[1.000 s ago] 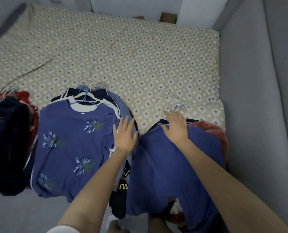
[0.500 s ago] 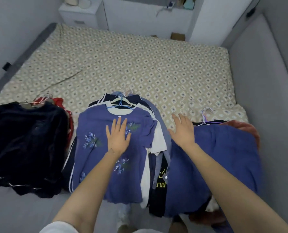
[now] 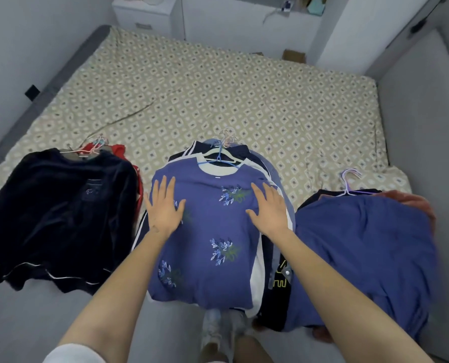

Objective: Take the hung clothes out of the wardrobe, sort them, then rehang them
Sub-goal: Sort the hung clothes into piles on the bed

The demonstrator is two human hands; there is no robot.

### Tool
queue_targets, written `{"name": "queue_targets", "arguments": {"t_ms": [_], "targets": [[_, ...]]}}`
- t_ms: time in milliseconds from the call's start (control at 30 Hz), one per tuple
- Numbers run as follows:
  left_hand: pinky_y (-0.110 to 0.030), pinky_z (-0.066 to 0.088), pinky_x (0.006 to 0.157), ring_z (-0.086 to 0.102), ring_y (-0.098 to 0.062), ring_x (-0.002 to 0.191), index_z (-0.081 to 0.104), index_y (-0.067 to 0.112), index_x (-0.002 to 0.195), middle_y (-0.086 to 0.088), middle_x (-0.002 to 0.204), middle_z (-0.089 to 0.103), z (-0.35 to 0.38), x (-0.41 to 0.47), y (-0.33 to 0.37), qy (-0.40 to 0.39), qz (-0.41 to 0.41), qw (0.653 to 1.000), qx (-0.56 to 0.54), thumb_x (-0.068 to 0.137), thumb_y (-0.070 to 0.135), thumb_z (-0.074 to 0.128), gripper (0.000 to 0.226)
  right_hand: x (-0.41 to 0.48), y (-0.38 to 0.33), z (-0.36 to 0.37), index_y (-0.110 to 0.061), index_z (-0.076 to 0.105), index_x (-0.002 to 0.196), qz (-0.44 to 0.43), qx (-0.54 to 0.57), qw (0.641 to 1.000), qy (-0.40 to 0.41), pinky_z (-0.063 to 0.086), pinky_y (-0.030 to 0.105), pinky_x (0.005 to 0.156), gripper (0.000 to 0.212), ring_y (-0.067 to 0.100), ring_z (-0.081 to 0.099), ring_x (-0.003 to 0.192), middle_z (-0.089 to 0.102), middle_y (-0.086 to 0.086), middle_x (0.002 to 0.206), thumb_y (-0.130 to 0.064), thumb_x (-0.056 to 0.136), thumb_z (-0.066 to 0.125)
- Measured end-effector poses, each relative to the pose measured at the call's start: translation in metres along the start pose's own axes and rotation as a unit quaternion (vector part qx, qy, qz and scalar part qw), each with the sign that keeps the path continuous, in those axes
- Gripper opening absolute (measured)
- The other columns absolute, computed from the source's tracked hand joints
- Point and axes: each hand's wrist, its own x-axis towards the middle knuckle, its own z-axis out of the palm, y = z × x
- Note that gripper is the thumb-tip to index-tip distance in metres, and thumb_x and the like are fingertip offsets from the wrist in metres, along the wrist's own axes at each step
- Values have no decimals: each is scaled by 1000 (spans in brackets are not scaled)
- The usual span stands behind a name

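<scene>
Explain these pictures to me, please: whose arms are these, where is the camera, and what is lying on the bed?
No machine here: these are a person's two bare arms, filmed by one camera worn on the head, looking forward and down. The bed, with a patterned sheet, carries three piles of clothes on hangers. The left pile is topped by a dark garment, the middle by a blue flowered shirt, the right by a plain blue garment. The left hand and right hand both lie flat, fingers straight, on the blue flowered shirt. Neither holds anything.
</scene>
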Motion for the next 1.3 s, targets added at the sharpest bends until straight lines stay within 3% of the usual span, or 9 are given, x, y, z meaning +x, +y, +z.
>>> {"name": "queue_targets", "arguments": {"t_ms": [467, 833, 967, 1100, 1300], "targets": [[-53, 0, 122, -6, -20, 153, 11, 24, 158, 1, 166, 3, 21, 56, 19, -55, 15, 998, 27, 102, 40, 44, 67, 73, 6, 12, -26, 11, 157, 17, 25, 998, -53, 12, 43, 120, 76, 30, 10, 149, 11, 10, 163, -44, 97, 54], [-53, 5, 122, -8, -22, 153, 5, 22, 158, -1, 166, -1, 59, 127, -14, -133, 13, 990, 47, 103, 39, 44, 70, 132, 20, 54, -24, 10, 157, 30, 0, 993, -113, 12, 43, 120, 74, 28, 10, 150, 10, 9, 163, -46, 98, 50], [-49, -11, 121, -9, -18, 153, 1, 24, 158, 3, 166, -3, 83, 159, -20, -146, 8, 985, 96, 104, 43, 38, 69, 156, 20, 83, -25, 12, 157, 48, 22, 991, -122, 12, 44, 121, 70, 29, 9, 150, 10, 8, 163, -45, 99, 48], [-49, -7, 121, -6, -17, 153, 1, 24, 158, 3, 166, -1, 112, 187, -35, -168, 30, 980, 103, 104, 43, 37, 68, 188, 20, 115, -24, 17, 156, 62, 35, 991, -111, 15, 46, 120, 71, 30, 12, 150, 13, 8, 163, -47, 98, 50], [-47, -5, 122, -2, -17, 153, 4, 24, 159, 1, 166, 3, 150, 231, -62, -153, 42, 982, 102, 106, 41, 32, 62, 234, 18, 146, -24, 12, 157, 53, 1, 995, -82, 8, 44, 122, 70, 29, 1, 151, 5, 9, 164, -43, 100, 47]]}}
